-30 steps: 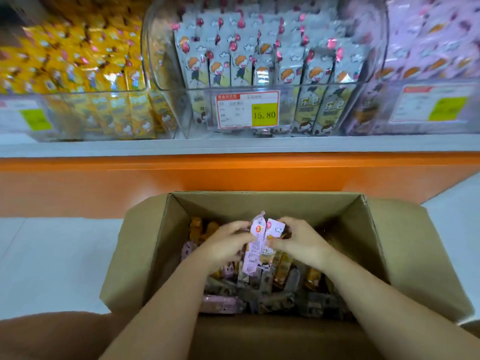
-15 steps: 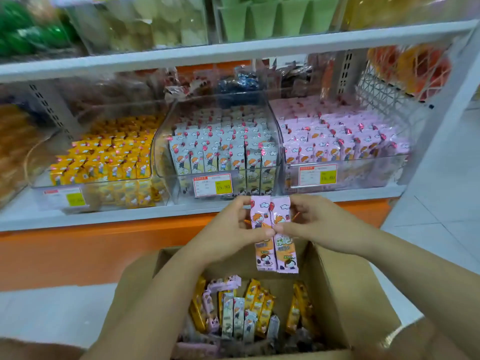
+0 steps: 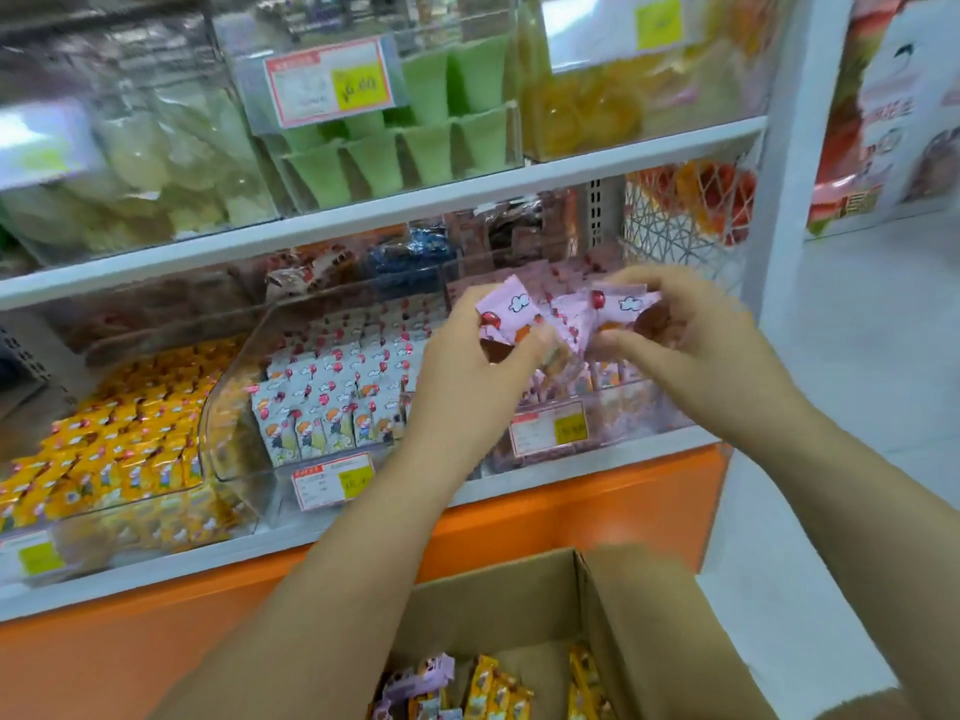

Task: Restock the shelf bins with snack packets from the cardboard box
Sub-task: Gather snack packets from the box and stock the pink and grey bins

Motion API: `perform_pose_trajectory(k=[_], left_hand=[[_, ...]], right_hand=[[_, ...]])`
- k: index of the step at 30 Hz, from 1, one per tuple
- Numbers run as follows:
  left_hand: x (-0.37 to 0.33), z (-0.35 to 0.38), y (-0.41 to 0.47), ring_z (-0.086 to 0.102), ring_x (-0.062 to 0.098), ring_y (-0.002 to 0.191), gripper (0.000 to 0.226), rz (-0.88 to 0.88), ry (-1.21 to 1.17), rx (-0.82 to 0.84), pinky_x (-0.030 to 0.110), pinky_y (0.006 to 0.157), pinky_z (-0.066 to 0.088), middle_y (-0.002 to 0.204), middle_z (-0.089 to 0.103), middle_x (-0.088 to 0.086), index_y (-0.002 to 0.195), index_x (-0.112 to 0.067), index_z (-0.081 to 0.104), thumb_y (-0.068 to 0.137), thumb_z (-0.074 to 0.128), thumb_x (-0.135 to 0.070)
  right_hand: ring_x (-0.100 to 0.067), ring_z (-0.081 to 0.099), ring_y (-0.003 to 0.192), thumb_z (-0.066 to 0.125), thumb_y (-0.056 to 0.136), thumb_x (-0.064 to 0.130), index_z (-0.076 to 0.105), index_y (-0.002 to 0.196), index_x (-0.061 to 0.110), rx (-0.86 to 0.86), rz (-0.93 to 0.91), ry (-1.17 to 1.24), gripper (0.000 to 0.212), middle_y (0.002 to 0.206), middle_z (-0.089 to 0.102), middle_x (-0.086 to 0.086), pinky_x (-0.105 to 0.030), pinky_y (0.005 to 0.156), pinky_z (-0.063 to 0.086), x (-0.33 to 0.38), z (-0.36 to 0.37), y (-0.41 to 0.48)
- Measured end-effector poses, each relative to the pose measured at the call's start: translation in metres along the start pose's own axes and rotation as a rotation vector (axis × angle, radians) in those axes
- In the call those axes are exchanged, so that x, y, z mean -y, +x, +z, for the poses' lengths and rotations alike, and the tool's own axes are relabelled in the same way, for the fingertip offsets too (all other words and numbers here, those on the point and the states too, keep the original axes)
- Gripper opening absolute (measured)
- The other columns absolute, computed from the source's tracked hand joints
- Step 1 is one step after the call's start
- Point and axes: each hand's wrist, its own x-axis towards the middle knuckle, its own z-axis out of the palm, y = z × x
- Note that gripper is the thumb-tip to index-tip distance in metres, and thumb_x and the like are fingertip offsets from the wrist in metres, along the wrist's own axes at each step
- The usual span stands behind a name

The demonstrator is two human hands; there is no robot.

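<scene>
1. Both grips are closed on stock: your left grip (image 3: pixel 483 366) pinches the left pink packet (image 3: pixel 506 314) between thumb and fingers, and your right grip (image 3: pixel 696 345) pinches the right pink packet (image 3: pixel 623 306). Blur hides whether either holds more than 1.
2. Both packets hang above the pink bin (image 3: pixel 639 407), the right-hand 1 of the 3 clear bins on the lower shelf (image 3: pixel 519 491), over the pink packets already in it. The colour match suggests you are at the correct bin.
3. The step in hand looks like placing. Lower each packet upright, picture to the front, into a gap in the rows. If you drop it from above, it will likely land flat across the others.
4. If the rows are tight, set 1 down at a time so spare fingers can part the neighbours.
5. Stay clear of the middle bin (image 3: pixel 322 402) of grey packets just to the left, where a pink packet would be misfiled.
6. Below you, the cardboard box (image 3: pixel 649 615) shows more pink and yellow packets, so restocking looks far from finished. Go back to it once both grips are empty.
</scene>
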Motion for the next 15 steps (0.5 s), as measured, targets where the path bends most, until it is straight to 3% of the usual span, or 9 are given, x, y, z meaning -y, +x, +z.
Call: perform_pose_trajectory(k=[4, 7, 9, 11, 15], left_hand=[[0.003, 0.039, 0.027, 0.065, 0.017, 0.085, 0.035, 0.005, 0.064, 0.114, 0.041, 0.079, 0.053, 0.098, 0.066, -0.003, 0.121, -0.025, 0.052, 0.09, 0.062, -0.036], [0.014, 0.064, 0.041, 0.06, 0.019, 0.083, 0.048, -0.031, 0.221, 0.203, 0.031, 0.068, 0.045, 0.113, 0.061, -0.001, 0.133, -0.027, 0.044, 0.09, 0.058, -0.044], [0.02, 0.076, 0.047, 0.053, 0.011, 0.068, 0.05, -0.051, 0.271, 0.239, 0.026, 0.059, 0.037, 0.102, 0.062, 0.002, 0.135, -0.03, 0.037, 0.091, 0.057, -0.045], [0.022, 0.084, 0.052, 0.049, 0.009, 0.063, 0.049, -0.049, 0.295, 0.265, 0.022, 0.053, 0.032, 0.086, 0.057, -0.002, 0.135, -0.033, 0.034, 0.093, 0.055, -0.044], [0.021, 0.097, 0.058, 0.052, 0.014, 0.078, 0.047, -0.029, 0.368, 0.339, 0.014, 0.059, 0.036, 0.082, 0.048, -0.009, 0.135, -0.028, 0.037, 0.094, 0.056, -0.037]], right_hand=[[-0.018, 0.06, 0.074, 0.068, 0.086, 0.018, 0.053, 0.123, 0.022, 0.036, 0.059, -0.159, 0.04, 0.089, 0.058, 0.011, -0.027, 0.068, 0.044, -0.032, -0.017, 0.012], [-0.012, 0.055, 0.074, 0.064, 0.089, 0.02, 0.048, 0.124, 0.02, 0.011, 0.087, -0.22, 0.039, 0.087, 0.05, 0.013, -0.022, 0.064, 0.033, -0.048, -0.022, 0.015], [-0.006, 0.052, 0.076, 0.063, 0.09, 0.018, 0.048, 0.122, 0.022, -0.005, 0.083, -0.236, 0.036, 0.096, 0.049, 0.012, -0.022, 0.071, 0.035, -0.055, -0.025, 0.019], [-0.012, 0.052, 0.086, 0.064, 0.089, 0.016, 0.05, 0.118, 0.022, 0.025, 0.084, -0.263, 0.033, 0.101, 0.052, 0.008, -0.024, 0.077, 0.038, -0.065, -0.027, 0.021], [-0.024, 0.052, 0.105, 0.066, 0.087, 0.026, 0.053, 0.122, 0.022, 0.116, 0.162, -0.457, 0.037, 0.113, 0.062, -0.005, -0.037, 0.087, 0.043, -0.09, -0.027, 0.023]])
